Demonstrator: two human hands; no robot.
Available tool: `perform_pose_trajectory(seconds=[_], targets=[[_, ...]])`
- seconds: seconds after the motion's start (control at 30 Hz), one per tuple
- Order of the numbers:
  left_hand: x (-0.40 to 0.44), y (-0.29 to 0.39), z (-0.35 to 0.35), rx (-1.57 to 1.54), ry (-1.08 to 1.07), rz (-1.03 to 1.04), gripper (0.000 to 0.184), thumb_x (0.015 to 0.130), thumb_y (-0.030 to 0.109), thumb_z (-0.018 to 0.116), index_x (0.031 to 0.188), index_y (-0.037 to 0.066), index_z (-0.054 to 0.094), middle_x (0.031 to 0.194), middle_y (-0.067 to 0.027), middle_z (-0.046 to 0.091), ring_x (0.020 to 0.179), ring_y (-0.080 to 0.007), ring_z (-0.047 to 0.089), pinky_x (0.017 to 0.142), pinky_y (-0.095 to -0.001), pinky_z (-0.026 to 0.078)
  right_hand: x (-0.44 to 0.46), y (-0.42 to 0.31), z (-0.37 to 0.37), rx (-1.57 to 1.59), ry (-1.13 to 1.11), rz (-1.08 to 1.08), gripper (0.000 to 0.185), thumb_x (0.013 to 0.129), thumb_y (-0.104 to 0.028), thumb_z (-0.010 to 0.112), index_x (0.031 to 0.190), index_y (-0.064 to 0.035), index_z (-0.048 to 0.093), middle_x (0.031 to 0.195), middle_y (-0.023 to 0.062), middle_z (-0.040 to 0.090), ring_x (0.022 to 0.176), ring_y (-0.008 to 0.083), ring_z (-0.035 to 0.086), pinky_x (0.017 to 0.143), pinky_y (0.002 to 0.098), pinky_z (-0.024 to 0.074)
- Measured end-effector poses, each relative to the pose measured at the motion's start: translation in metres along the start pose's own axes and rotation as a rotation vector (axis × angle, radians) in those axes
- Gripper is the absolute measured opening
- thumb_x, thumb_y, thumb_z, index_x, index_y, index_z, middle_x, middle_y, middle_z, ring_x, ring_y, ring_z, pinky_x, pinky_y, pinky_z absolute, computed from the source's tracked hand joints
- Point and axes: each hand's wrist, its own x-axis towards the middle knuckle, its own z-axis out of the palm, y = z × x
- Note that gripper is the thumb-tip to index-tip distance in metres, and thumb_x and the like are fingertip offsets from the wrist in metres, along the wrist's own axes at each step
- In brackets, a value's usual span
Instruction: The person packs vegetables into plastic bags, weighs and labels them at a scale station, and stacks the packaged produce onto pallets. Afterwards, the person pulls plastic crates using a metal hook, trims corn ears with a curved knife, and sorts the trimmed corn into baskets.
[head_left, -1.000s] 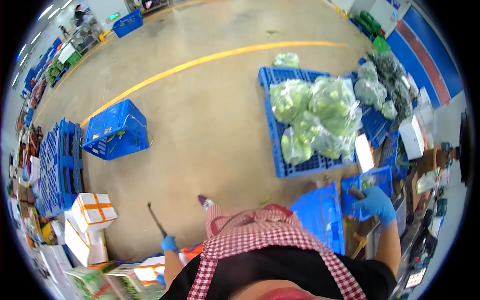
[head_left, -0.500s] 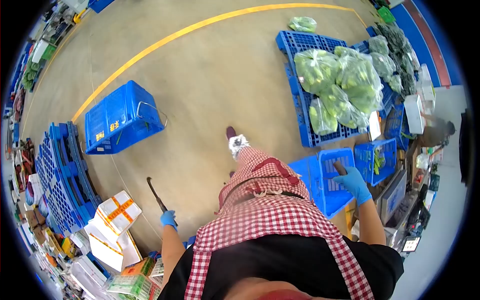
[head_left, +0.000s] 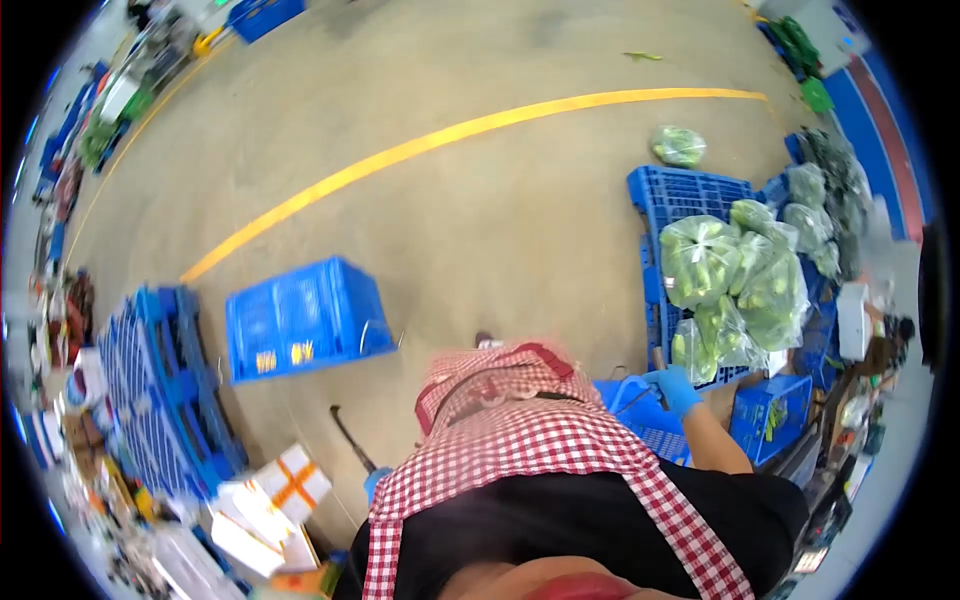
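My left hand [head_left: 374,484], in a blue glove and partly hidden by the apron, is closed round the handle of a dark hooked tool [head_left: 350,437]. The tool's curved tip points up over the floor. My right hand [head_left: 676,390], also gloved in blue, is closed round a brown stick-like handle [head_left: 658,358]. Beneath and beside that hand is a blue crate [head_left: 655,432]. Just beyond it, clear bags of green vegetables [head_left: 765,290] lie on a blue pallet [head_left: 655,200].
A blue crate [head_left: 300,318] with a metal handle lies on the floor ahead to the left. Stacked blue pallets [head_left: 160,390] and white foam boxes [head_left: 295,482] are at the left. Another blue crate [head_left: 790,388] stands at the right. One vegetable bag [head_left: 679,146] lies beyond the pallet.
The camera view has shifted as I walk forward. My right hand has moved inward, closer to my body, with its handle. My left hand still holds the hooked tool low at my side.
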Motion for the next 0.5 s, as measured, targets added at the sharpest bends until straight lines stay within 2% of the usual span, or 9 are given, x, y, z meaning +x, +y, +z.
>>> perform_pose_trajectory(seconds=[0.03, 0.13, 0.2, 0.27, 0.33, 0.37, 0.4, 0.5], targets=[[0.028, 0.015, -0.026, -0.013, 0.011, 0.026, 0.018, 0.079, 0.026, 0.051, 0.081, 0.014, 0.064, 0.076, -0.0084, 0.063, 0.07, -0.0228, 0.06, 0.061, -0.0344, 0.048, 0.012, -0.01, 0.004, 0.116, -0.014, 0.169, 0.016, 0.069, -0.009, 0.063, 0.058, -0.0058, 0.052, 0.05, 0.0034, 0.047, 0.038, 0.0137, 0.043, 0.032, 0.0281, 0.0296], [0.112, 0.063, -0.102, -0.013, 0.035, 0.111, 0.016, 0.077, 0.023, 0.052, 0.08, 0.012, 0.063, 0.073, -0.0085, 0.062, 0.067, -0.0222, 0.058, 0.059, -0.0341, 0.047, 0.022, -0.018, 0.049, 0.155, 0.018, 0.205, 0.019, 0.074, -0.013, 0.062, 0.059, -0.006, 0.054, 0.05, 0.0037, 0.048, 0.038, 0.0159, 0.045, 0.034, 0.0314, 0.0317], [0.161, 0.093, -0.163, 0.012, 0.048, 0.141, 0.015, 0.077, 0.022, 0.053, 0.079, 0.011, 0.062, 0.072, -0.0085, 0.061, 0.065, -0.0217, 0.057, 0.058, -0.0339, 0.046, 0.039, -0.024, 0.098, 0.28, 0.058, 0.194, 0.016, 0.072, -0.014, 0.065, 0.062, -0.0057, 0.055, 0.051, 0.0039, 0.047, 0.039, 0.0164, 0.044, 0.035, 0.0319, 0.0324], [0.21, 0.113, -0.227, 0.032, 0.057, 0.169, 0.014, 0.076, 0.02, 0.053, 0.078, 0.01, 0.062, 0.07, -0.0086, 0.06, 0.063, -0.0213, 0.056, 0.057, -0.0337, 0.045, 0.044, -0.059, 0.15, 0.235, 0.143, 0.156, 0.013, 0.068, -0.012, 0.066, 0.064, -0.0059, 0.055, 0.05, 0.0044, 0.045, 0.038, 0.0165, 0.042, 0.033, 0.0317, 0.0307], [0.258, 0.135, -0.304, 0.002, 0.06, 0.185, 0.013, 0.075, 0.019, 0.054, 0.077, 0.009, 0.061, 0.069, -0.0086, 0.06, 0.061, -0.0209, 0.055, 0.055, -0.0336, 0.044, 0.048, -0.106, 0.18, 0.264, 0.128, 0.182, 0.014, 0.068, -0.011, 0.065, 0.063, -0.0053, 0.054, 0.05, 0.0045, 0.047, 0.037, 0.0162, 0.042, 0.033, 0.0317, 0.0318], [0.28, 0.149, -0.344, -0.05, 0.055, 0.175, 0.012, 0.074, 0.018, 0.054, 0.077, 0.008, 0.061, 0.068, -0.0087, 0.059, 0.06, -0.0207, 0.055, 0.055, -0.0335, 0.044, 0.068, -0.106, 0.191, 0.275, 0.169, 0.16, 0.014, 0.067, -0.01, 0.065, 0.062, -0.0048, 0.054, 0.051, 0.0053, 0.049, 0.037, 0.0163, 0.043, 0.033, 0.0327, 0.033], [0.303, 0.166, -0.388, -0.132, 0.05, 0.154, 0.012, 0.074, 0.017, 0.055, 0.076, 0.007, 0.061, 0.068, -0.0087, 0.059, 0.059, -0.0204, 0.054, 0.054, -0.0334, 0.043, 0.058, -0.136, 0.2, 0.35, 0.182, 0.134, 0.014, 0.067, -0.009, 0.065, 0.062, -0.0045, 0.053, 0.052, 0.0063, 0.05, 0.038, 0.017, 0.046, 0.034, 0.0327, 0.0345], [0.375, 0.239, -0.507, -0.495, 0.011, 0.044, 0.01, 0.073, 0.014, 0.055, 0.075, 0.006, 0.06, 0.065, -0.0088, 0.058, 0.056, -0.0198, 0.053, 0.052, -0.0331, 0.042, 0.084, -0.158, 0.218, 0.408, 0.276, 0.151, 0.014, 0.067, -0.009, 0.066, 0.064, -0.0039, 0.053, 0.052, 0.0071, 0.051, 0.04, 0.0174, 0.048, 0.035, 0.0326, 0.0362]])
